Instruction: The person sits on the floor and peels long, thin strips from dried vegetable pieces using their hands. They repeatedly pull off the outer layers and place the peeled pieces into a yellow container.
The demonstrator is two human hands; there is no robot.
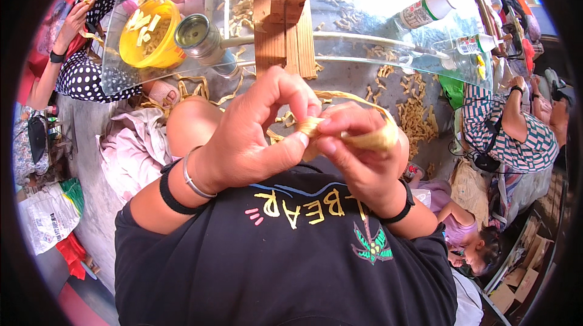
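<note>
Both of my hands meet in front of my chest over a pale yellow, flat strip (pixel 371 140) of soft material. Finger and thumb of my left hand (pixel 259 134) pinch a small folded wad (pixel 310 126) at the strip's end. From the other side, the fingertips of my right hand (pixel 364 144) grip the same wad, and the strip loops around over that hand's fingers. Part of the strip trails up and left behind the hands. What the strip is made of, I cannot tell.
Ahead stands a glass table (pixel 346 46) with a wooden block stand (pixel 284 30), a yellow bucket (pixel 150 34) of folded pieces, a metal can (pixel 192 34) and white bottles (pixel 426 11). Folded pieces (pixel 415 114) lie heaped on the floor. People sit left and right; a child is at lower right.
</note>
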